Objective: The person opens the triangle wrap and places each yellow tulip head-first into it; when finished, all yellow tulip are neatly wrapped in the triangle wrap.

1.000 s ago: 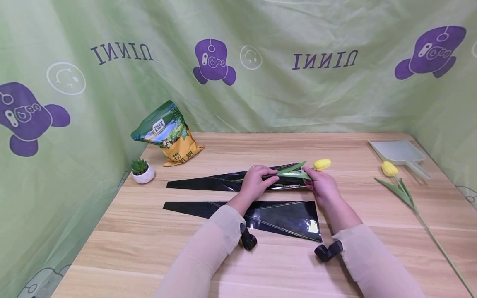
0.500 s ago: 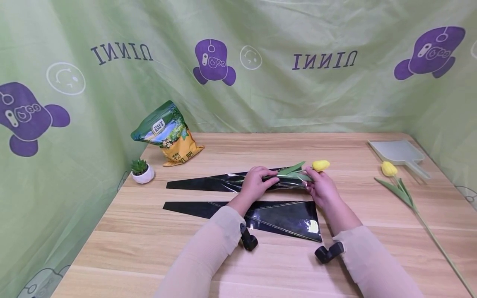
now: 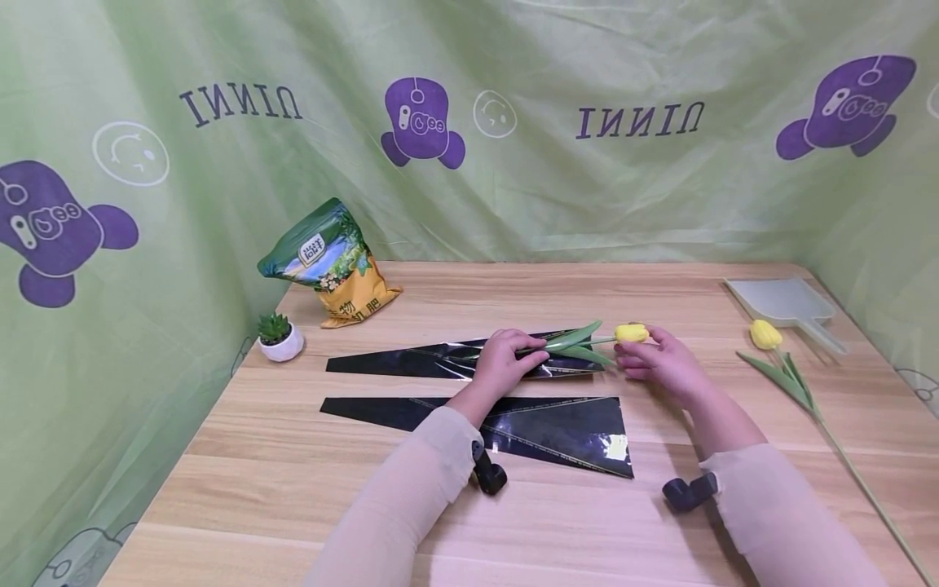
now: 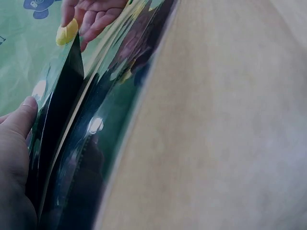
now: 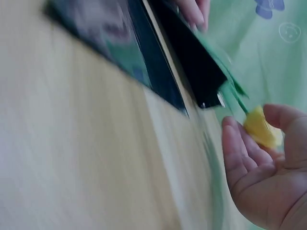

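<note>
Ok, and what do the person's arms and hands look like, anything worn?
Left hand and right hand: bare, no gloves. Left sleeve and right sleeve: long, plain, light beige. A small bent black wrist camera at each sleeve end; no cable visible.

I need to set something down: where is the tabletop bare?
At the back, between the bag and the pale dustpan. Also front left, beside the left forearm and before the nearer black wrap. The middle is crowded: the farther black wrap, a tulip, the left hand and the right hand.
</note>
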The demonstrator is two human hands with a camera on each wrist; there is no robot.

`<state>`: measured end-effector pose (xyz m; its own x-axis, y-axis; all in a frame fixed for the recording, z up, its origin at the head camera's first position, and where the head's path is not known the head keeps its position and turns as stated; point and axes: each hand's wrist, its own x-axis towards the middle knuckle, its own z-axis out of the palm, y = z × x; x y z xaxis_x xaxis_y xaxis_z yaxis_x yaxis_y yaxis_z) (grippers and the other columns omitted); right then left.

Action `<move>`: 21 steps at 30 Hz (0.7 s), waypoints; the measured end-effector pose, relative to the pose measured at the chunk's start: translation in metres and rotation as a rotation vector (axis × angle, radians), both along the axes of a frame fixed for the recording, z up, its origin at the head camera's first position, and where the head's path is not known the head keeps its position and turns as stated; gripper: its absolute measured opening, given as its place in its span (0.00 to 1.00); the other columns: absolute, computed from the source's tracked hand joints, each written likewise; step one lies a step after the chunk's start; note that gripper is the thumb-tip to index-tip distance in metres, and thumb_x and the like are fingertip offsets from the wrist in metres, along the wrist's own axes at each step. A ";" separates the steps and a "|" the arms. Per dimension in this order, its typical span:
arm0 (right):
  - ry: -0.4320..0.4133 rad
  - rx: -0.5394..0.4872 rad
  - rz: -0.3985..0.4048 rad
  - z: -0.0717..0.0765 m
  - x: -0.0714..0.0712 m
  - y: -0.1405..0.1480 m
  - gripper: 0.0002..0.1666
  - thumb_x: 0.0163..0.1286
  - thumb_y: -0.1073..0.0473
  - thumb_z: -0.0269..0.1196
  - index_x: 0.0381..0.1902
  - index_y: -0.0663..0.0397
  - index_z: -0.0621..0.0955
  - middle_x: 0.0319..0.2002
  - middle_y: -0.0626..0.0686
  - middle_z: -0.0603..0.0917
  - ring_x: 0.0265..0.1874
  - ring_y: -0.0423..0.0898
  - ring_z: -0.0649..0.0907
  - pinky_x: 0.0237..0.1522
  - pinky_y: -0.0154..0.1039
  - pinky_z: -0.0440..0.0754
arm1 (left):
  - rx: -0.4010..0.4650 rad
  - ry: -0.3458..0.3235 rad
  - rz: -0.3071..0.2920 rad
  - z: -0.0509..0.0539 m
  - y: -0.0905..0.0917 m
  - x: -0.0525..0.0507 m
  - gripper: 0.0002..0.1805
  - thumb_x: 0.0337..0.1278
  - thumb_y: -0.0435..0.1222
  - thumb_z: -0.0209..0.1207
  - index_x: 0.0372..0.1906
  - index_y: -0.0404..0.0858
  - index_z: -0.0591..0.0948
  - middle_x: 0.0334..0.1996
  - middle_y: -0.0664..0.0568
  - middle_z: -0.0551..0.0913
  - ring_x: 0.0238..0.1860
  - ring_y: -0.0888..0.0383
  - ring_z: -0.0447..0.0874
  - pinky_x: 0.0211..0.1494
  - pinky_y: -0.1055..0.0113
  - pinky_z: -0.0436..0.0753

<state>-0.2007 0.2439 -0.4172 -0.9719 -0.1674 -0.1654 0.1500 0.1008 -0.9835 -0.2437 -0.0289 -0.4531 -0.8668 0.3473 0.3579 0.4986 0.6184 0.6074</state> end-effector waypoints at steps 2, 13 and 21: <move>0.031 0.126 0.036 0.001 -0.003 0.007 0.40 0.74 0.59 0.57 0.73 0.72 0.52 0.52 0.59 0.83 0.38 0.33 0.86 0.45 0.32 0.85 | -0.005 -0.002 0.002 0.000 0.000 0.000 0.14 0.56 0.45 0.67 0.47 0.46 0.88 0.43 0.54 0.89 0.51 0.56 0.82 0.60 0.64 0.76; 0.050 0.287 0.097 0.004 -0.013 0.019 0.37 0.72 0.61 0.59 0.71 0.72 0.58 0.49 0.60 0.79 0.37 0.34 0.82 0.43 0.32 0.85 | -0.029 0.015 -0.009 0.006 -0.001 0.003 0.14 0.57 0.44 0.67 0.47 0.45 0.88 0.44 0.54 0.88 0.52 0.54 0.81 0.61 0.62 0.75; 0.044 0.296 0.156 -0.001 -0.019 0.007 0.32 0.71 0.59 0.61 0.64 0.76 0.66 0.47 0.61 0.85 0.36 0.36 0.85 0.42 0.34 0.85 | -0.061 0.010 -0.016 0.009 0.000 0.004 0.15 0.57 0.45 0.66 0.48 0.46 0.88 0.44 0.54 0.88 0.53 0.55 0.80 0.62 0.63 0.75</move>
<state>-0.2201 0.2511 -0.4181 -0.9455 -0.2660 -0.1876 0.0683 0.4013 -0.9134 -0.2397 -0.0288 -0.4440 -0.8575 0.3822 0.3443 0.5144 0.6464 0.5635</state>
